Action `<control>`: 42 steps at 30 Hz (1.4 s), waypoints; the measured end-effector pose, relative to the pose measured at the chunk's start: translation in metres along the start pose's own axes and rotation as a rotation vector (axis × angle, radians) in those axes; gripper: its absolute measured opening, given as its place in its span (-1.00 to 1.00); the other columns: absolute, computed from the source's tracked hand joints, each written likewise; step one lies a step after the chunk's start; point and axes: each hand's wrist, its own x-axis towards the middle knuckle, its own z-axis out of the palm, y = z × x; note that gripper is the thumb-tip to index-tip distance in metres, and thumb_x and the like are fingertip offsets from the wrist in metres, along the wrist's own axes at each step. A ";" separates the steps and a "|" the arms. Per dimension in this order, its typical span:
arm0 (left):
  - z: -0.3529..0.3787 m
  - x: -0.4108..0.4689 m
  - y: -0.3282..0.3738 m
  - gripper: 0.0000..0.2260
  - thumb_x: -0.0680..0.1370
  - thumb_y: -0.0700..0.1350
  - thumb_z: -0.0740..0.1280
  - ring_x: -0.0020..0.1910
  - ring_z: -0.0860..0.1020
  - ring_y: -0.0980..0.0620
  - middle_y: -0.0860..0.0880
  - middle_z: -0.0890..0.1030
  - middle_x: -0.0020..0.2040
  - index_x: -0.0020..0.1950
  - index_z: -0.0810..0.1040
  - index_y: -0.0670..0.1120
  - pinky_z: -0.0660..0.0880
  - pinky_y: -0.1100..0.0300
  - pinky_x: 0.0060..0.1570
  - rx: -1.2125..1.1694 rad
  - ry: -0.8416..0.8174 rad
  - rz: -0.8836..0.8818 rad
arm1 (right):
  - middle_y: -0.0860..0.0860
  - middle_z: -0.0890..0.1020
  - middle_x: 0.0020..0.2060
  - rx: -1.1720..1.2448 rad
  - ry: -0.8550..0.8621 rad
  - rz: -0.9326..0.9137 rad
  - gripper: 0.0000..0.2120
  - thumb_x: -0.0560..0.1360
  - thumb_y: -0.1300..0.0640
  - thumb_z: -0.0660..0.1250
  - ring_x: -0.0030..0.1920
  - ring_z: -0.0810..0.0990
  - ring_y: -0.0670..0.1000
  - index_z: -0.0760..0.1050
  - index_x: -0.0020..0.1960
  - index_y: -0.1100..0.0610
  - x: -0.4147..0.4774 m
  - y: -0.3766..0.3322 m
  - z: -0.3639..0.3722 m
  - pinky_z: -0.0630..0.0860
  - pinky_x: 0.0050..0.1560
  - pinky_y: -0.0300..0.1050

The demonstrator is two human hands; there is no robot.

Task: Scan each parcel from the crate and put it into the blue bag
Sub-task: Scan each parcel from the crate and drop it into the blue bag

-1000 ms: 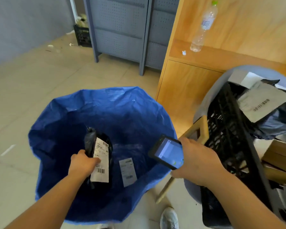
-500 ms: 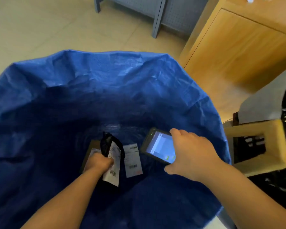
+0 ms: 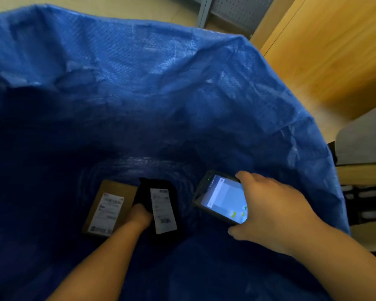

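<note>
— Left hand (image 3: 140, 213)?
— Down at the bottom of the blue bag (image 3: 139, 83), gripping a black parcel (image 3: 161, 189) by its near left edge, with the white label (image 3: 162, 210) facing up and the barcode toward the near end.
— Beside it?
— Just left, a brown cardboard parcel (image 3: 117, 189), lying flat with its shipping label (image 3: 108, 210) up. Touching the black one or only close: hard to tell in the shadow.
— Right hand (image 3: 274, 211)?
— Higher, by the bag's right wall, wrapped round a handheld scanner (image 3: 220, 199) with a lit screen facing up.
— Outside the bag?
— Wooden cabinet (image 3: 334, 51) upper right, grey perforated locker (image 3: 232, 9) at the top, black crate (image 3: 365, 205) at the right edge.
</note>
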 end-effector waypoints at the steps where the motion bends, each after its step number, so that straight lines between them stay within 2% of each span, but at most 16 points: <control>1: 0.000 -0.001 -0.001 -0.82 0.62 -0.13 0.23 -0.31 0.43 0.06 -0.17 0.59 0.10 0.15 0.51 -0.19 0.38 0.25 -0.39 0.018 -0.013 0.005 | -0.12 0.45 0.07 0.001 -0.001 0.003 -0.34 0.26 -0.23 0.45 0.04 0.48 -0.01 0.24 0.22 -0.04 -0.001 0.000 -0.001 0.33 -0.13 -0.13; 6: -0.017 -0.023 -0.003 -0.74 0.58 -0.10 0.27 -0.08 0.52 0.00 -0.13 0.59 0.13 0.24 0.50 -0.14 0.49 0.19 -0.14 0.101 -0.037 0.078 | -0.09 0.46 0.06 0.007 0.005 0.020 -0.34 0.25 -0.22 0.47 0.03 0.48 0.01 0.25 0.19 -0.01 -0.011 0.002 -0.013 0.32 -0.17 -0.10; 10: -0.038 -0.058 0.004 -0.78 0.58 -0.06 0.28 -0.05 0.54 -0.03 -0.12 0.61 0.09 0.14 0.55 -0.15 0.53 0.15 -0.02 0.159 0.033 0.167 | -0.07 0.45 -0.02 0.015 0.033 0.027 -0.38 0.24 -0.20 0.48 -0.02 0.47 0.03 0.27 0.12 0.02 -0.035 0.003 -0.031 0.33 -0.20 -0.08; 13: -0.055 -0.097 0.015 -0.83 0.59 -0.04 0.28 -0.12 0.50 -0.01 -0.05 0.57 -0.10 -0.06 0.54 -0.14 0.50 0.18 -0.10 0.242 0.089 0.213 | -0.08 0.40 -0.11 0.027 0.081 0.052 -0.42 0.23 -0.19 0.47 -0.13 0.40 0.04 0.26 0.05 0.03 -0.063 0.009 -0.045 0.27 -0.31 -0.08; 14: -0.059 -0.109 0.018 -0.84 0.59 -0.05 0.28 -0.11 0.51 -0.01 -0.05 0.57 -0.11 -0.08 0.52 -0.13 0.51 0.16 -0.08 0.250 0.102 0.231 | -0.08 0.41 -0.12 0.034 0.087 0.061 -0.41 0.24 -0.20 0.47 -0.15 0.40 0.04 0.26 0.06 0.03 -0.074 0.012 -0.050 0.25 -0.36 -0.09; 16: -0.067 -0.136 0.023 -0.84 0.58 -0.05 0.30 0.01 0.54 -0.04 -0.09 0.59 0.01 0.03 0.52 -0.13 0.51 0.15 0.00 0.237 0.120 0.271 | -0.07 0.43 -0.12 0.061 0.092 0.080 -0.39 0.24 -0.20 0.46 -0.17 0.42 0.04 0.27 0.10 0.05 -0.098 0.019 -0.056 0.27 -0.39 -0.10; 18: -0.074 -0.166 0.028 -0.81 0.57 -0.06 0.32 0.06 0.54 -0.05 -0.10 0.59 0.09 0.09 0.53 -0.15 0.48 0.16 0.02 0.210 0.153 0.324 | -0.06 0.46 -0.11 0.109 0.115 0.114 -0.36 0.23 -0.21 0.47 -0.14 0.48 0.06 0.29 0.14 0.05 -0.125 0.029 -0.061 0.40 -0.30 -0.06; 21: -0.078 -0.213 0.039 -0.82 0.55 -0.02 0.34 0.01 0.50 0.01 -0.06 0.57 0.07 0.07 0.52 -0.10 0.43 0.20 -0.06 0.227 0.179 0.418 | -0.06 0.49 -0.07 0.173 0.158 0.173 -0.34 0.20 -0.20 0.47 -0.08 0.53 0.06 0.31 0.16 0.03 -0.171 0.045 -0.063 0.52 -0.14 -0.02; 25: -0.076 -0.277 0.057 -0.80 0.52 0.02 0.39 -0.01 0.56 0.03 0.01 0.59 0.00 0.06 0.56 -0.05 0.48 0.17 -0.03 0.163 0.203 0.569 | -0.07 0.49 -0.14 0.282 0.225 0.269 -0.41 0.18 -0.20 0.49 -0.17 0.52 0.02 0.33 0.06 0.00 -0.235 0.069 -0.060 0.53 -0.19 -0.02; 29: -0.061 -0.349 0.081 -0.86 0.51 0.01 0.41 -0.09 0.56 0.16 0.07 0.61 -0.07 0.00 0.58 0.00 0.43 0.32 -0.20 0.053 0.192 0.763 | -0.05 0.50 -0.01 0.358 0.328 0.342 -0.28 0.21 -0.24 0.51 -0.08 0.52 0.07 0.30 0.23 0.00 -0.301 0.099 -0.056 0.56 -0.10 0.05; 32: -0.043 -0.399 0.106 -0.93 0.50 0.00 0.42 -0.06 0.57 0.20 0.11 0.62 -0.07 -0.06 0.59 0.07 0.43 0.34 -0.16 0.024 0.188 0.895 | -0.03 0.51 0.10 0.463 0.417 0.394 -0.19 0.22 -0.24 0.53 0.00 0.53 0.08 0.28 0.33 0.02 -0.346 0.125 -0.049 0.56 -0.01 0.07; 35: -0.016 -0.441 0.135 -0.97 0.51 -0.05 0.41 -0.07 0.58 0.22 0.12 0.65 -0.09 -0.07 0.61 0.05 0.43 0.37 -0.12 0.010 0.154 1.006 | -0.02 0.51 0.15 0.555 0.500 0.464 -0.18 0.23 -0.23 0.54 0.03 0.53 0.08 0.28 0.35 0.03 -0.384 0.153 -0.036 0.56 0.01 0.07; 39: 0.028 -0.476 0.174 -0.93 0.51 -0.02 0.39 -0.06 0.60 0.17 0.09 0.66 -0.10 -0.03 0.63 0.06 0.52 0.19 0.00 -0.036 0.067 1.055 | -0.01 0.53 0.13 0.662 0.579 0.574 -0.16 0.23 -0.21 0.54 0.00 0.54 0.09 0.26 0.37 0.02 -0.416 0.189 -0.014 0.55 -0.02 0.10; 42: 0.061 -0.483 0.210 -0.92 0.52 0.02 0.37 -0.06 0.62 0.10 0.08 0.65 -0.10 -0.02 0.60 0.09 0.54 0.10 0.03 -0.047 0.008 1.054 | 0.00 0.52 0.14 0.693 0.627 0.639 -0.17 0.25 -0.19 0.54 0.01 0.53 0.09 0.26 0.38 0.03 -0.428 0.218 0.000 0.51 -0.06 0.04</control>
